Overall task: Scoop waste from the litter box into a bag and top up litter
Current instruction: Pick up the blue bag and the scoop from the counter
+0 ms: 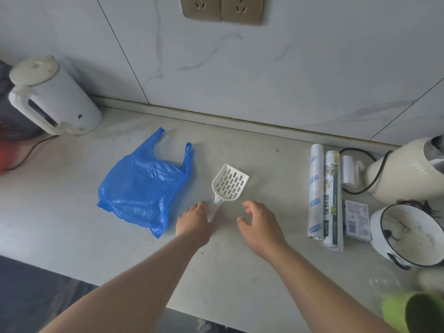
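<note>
Pale marbled stone counter [252,260], matte, faint grey veining; runs to a raised lip at the back. Wall [288,68] behind: large glossy marble-look tiles. Brass-toned double socket plate [222,8] at 12 o'clock.

At 10 o'clock: white plastic kettle [52,97], cylindrical, round lid, loop handle; a thin cord [28,150] trails from its base.

At 9 o'clock of centre: blue bag [141,186], thin crinkled plastic, lying flat, two handle loops pointing toward the wall.

Centre: white litter scoop [229,185], rigid plastic, shovel-shaped with rows of oblong slots, flat on the counter, basket toward 1 o'clock, handle toward 7 o'clock. Just beside the bag, apart from it.

Left hand [193,221] over the handle end, fingers bent down onto it; whether it grips cannot be told. Right hand [260,223] at 3 o'clock of the handle, fingers loosely spread, holding nothing, not touching the scoop.

At 3 o'clock: two film rolls [324,195], side by side, printed wrappers. Beyond them a small barcoded box [356,219], a cream rounded appliance [406,174] with black cable, a white bowl [408,234] with dark rim.

At 5 o'clock: blurred green cup [408,311].
</note>
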Available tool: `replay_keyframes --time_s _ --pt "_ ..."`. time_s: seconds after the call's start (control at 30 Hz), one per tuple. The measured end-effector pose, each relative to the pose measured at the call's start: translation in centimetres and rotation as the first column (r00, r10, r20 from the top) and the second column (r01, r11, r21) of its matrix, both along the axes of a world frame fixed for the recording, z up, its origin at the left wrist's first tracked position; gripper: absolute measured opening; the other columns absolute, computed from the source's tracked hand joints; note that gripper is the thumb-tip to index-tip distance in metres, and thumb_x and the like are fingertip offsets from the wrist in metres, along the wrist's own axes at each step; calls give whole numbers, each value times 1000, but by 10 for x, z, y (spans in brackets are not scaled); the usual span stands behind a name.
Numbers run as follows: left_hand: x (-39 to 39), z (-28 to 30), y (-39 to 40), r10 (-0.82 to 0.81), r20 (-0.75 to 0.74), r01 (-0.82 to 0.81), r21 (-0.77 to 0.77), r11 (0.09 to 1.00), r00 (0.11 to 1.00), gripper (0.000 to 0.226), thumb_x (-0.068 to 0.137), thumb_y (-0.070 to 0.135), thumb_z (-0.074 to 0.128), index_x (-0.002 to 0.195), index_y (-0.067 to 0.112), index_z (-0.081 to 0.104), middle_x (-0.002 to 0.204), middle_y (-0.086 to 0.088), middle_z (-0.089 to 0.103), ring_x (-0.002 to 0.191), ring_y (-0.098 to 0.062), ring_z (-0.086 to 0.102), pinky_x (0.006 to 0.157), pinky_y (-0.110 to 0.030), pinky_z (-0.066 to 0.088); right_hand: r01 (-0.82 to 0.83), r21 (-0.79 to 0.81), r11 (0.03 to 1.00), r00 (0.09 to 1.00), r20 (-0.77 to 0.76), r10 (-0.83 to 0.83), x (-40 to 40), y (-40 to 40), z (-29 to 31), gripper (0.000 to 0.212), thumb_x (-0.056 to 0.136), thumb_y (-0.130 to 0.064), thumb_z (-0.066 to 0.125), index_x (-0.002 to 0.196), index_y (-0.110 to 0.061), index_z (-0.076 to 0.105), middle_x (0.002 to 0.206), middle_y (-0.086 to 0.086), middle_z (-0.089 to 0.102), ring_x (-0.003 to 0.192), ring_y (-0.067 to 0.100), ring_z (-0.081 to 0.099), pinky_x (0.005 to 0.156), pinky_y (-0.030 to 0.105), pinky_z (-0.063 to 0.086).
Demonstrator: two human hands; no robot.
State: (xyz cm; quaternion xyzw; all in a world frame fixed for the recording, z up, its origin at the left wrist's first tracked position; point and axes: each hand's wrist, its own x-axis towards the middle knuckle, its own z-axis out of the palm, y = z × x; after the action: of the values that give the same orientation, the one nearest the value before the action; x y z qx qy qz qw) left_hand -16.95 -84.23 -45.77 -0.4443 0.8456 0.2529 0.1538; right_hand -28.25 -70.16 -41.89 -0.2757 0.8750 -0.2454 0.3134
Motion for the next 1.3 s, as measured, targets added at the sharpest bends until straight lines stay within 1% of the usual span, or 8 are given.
replay_keyframes --time_s 0.27,0.53,0.67,0.77,0.87,0.97,1.1,1.3 --pt "-8 -9 -2 7 29 -12 158 987 1000 36 89 21 55 124 15 48 123 -8 54 111 -29 56 90 -38 47 45 -7 999 989 139 -44 0 -11 -13 32 94 -26 60 123 -15 64 116 3 67 106 21 62 91 29 48" --pt "17 30 4 189 -216 -119 300 946 958 34 86 32 73 113 28 52 107 5 57 86 -10 60 59 -22 52 118 -98 988 937 341 -78 14 -42 -5 20 89 -39 62 100 -24 69 92 -6 71 86 17 66 74 31 51" --pt "51 46 2 294 -305 -209 283 936 906 34 82 29 76 106 29 51 99 11 57 75 -8 58 66 -25 51 102 -121 987 904 425 -41 38 -62 9 11 82 -33 69 88 -25 66 82 -6 70 75 15 65 68 34 54" --pt "78 54 1 400 -372 -275 345 897 838 31 82 16 73 99 18 48 90 2 59 65 -11 53 60 -28 49 67 -140 988 882 471 7 64 -76 21 13 81 -29 72 90 -22 67 86 -5 72 79 15 67 72 37 56" --pt "105 63 -4 494 -437 -325 406 854 752 28 84 15 73 97 14 49 85 3 59 61 -8 54 51 -20 45 12 -182 983 884 461 74 92 -90 32 11 83 -24 73 91 -20 66 85 -7 73 71 6 65 60 24 49" --pt "133 66 -17 535 -495 -330 444 833 685 21 87 11 69 102 14 55 88 3 63 64 -1 55 59 -22 48 -38 -214 976 898 421 127 122 -106 41 11 86 -22 74 89 -16 65 76 -11 69 60 1 59 57 18 45" --pt "169 78 -37 661 -498 -359 573 737 561 24 86 0 60 104 15 56 94 -1 69 78 -12 67 70 -37 58 -89 -239 967 897 402 182 161 -125 55 7 89 -18 69 96 -17 68 85 -6 75 66 -3 66 56 13 44" --pt "225 84 -67 804 -511 -391 703 594 303 26 92 -4 55 109 16 54 108 -6 71 72 -20 70 63 -35 53 -178 -180 967 963 172 209 191 -146 55 13 91 -22 66 104 -23 65 95 -6 68 86 13 66 77 23 52"
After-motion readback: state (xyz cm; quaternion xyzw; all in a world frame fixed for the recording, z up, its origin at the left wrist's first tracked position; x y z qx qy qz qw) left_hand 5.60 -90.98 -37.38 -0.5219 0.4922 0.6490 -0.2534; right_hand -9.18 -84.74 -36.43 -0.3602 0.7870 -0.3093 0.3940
